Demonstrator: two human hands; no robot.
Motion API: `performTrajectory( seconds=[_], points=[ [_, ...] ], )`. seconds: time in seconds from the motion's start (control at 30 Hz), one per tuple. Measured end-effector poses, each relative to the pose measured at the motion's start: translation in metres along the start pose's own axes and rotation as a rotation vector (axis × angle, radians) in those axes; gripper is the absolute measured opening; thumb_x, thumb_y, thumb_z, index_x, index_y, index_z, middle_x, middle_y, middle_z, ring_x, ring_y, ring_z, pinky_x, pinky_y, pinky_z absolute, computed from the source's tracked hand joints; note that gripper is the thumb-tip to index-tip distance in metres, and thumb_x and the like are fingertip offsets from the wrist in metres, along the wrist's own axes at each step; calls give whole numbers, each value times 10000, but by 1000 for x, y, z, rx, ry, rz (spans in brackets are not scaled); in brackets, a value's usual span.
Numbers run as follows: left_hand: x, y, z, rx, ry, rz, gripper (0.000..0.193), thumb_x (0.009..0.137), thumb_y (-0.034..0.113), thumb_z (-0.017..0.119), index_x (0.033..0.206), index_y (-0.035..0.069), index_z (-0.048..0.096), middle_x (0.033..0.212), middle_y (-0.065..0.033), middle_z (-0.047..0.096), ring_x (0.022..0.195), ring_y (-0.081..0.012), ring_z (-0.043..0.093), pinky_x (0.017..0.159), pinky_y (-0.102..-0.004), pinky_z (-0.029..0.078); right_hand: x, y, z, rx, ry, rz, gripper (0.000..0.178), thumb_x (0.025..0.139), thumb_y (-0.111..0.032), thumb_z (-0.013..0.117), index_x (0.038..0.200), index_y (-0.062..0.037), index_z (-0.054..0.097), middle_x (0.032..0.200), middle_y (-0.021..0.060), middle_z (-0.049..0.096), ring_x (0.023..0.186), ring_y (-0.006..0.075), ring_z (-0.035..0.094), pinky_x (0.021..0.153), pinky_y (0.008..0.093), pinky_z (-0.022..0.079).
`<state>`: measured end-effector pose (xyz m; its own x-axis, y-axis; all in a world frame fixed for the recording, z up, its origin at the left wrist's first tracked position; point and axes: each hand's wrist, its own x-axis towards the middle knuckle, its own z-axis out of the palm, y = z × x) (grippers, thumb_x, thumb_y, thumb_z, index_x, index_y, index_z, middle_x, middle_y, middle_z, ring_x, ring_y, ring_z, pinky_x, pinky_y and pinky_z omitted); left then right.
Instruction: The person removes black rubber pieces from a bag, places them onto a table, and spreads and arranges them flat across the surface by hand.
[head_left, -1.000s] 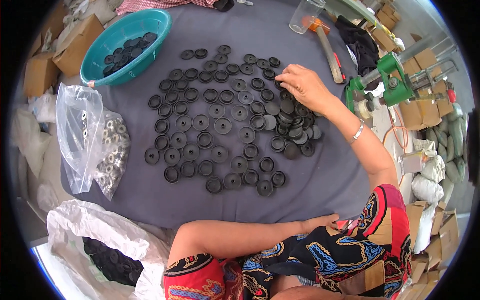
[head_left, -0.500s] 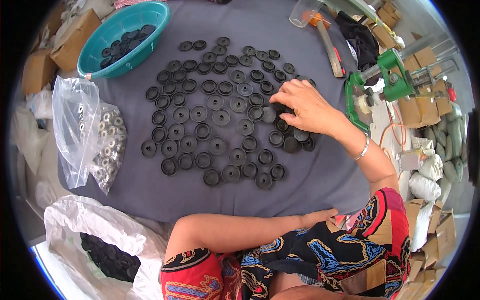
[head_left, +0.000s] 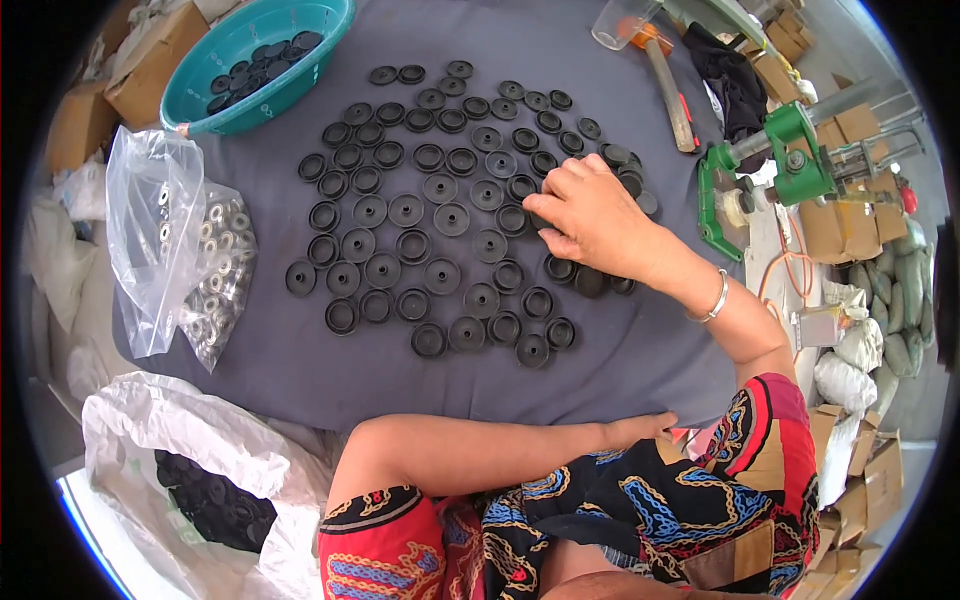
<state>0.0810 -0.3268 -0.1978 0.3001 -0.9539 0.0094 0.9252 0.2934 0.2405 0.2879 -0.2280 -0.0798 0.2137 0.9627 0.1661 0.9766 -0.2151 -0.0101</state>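
Many round black plastic discs (head_left: 452, 219) with raised rims, several with a small centre hub, lie spread over the grey cloth. Over the right side of the spread is my right hand (head_left: 590, 215), palm down, its fingers bent and closed on a black disc that is mostly hidden under them. More discs (head_left: 630, 180) sit close together beyond and below this hand, partly covered by it. My left forearm lies across my lap, with my left hand (head_left: 642, 430) resting by the table's near edge; its fingers are mostly hidden.
A teal basin (head_left: 185, 110) holding black discs stands far left. Below it lies a clear bag of metal bearings (head_left: 215, 270). An open white sack (head_left: 120, 440) holds black parts. At right are a hammer (head_left: 665, 95), a clear cup (head_left: 612, 25) and a green hand press (head_left: 800, 170).
My right hand has moved slightly left and down over the discs, uncovering several at its far side. The whole view has shifted a little. My left hand stays in place.
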Motion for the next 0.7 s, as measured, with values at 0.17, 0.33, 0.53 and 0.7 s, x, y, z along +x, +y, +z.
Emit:
performTrajectory(
  seconds=[0.17,0.33,0.53,0.7],
  points=[
    [13,-15,-32,2021,-26,471,150,993,175,356,977,57,446,980,-48,439,950,-124,468,914,-230,369,5,-12,-3,-61,93,-48,186,671,-120,687,845,-82,632,753,62,498,768,230,501,735,373,380],
    [-5,21,13,2439,-154,409,92,927,138,402,985,70,424,901,-42,390,907,-129,456,869,-218,346,1,-13,-5,-51,63,-73,207,668,-113,679,870,-79,652,777,61,500,773,232,500,730,369,378],
    [9,-2,-16,3167,-51,665,180,886,226,490,934,152,647,873,9,508,897,-113,468,875,-322,331,-23,-24,-34,183,159,108,336,708,-111,675,1042,-87,660,848,83,530,776,247,541,687,361,446],
    [-20,15,18,2991,-175,646,100,760,218,600,729,220,695,834,60,610,1025,-122,516,913,-369,333,-73,-63,-36,554,193,363,298,737,-47,688,1015,-65,584,898,80,522,766,211,572,687,322,485]
  ],
)
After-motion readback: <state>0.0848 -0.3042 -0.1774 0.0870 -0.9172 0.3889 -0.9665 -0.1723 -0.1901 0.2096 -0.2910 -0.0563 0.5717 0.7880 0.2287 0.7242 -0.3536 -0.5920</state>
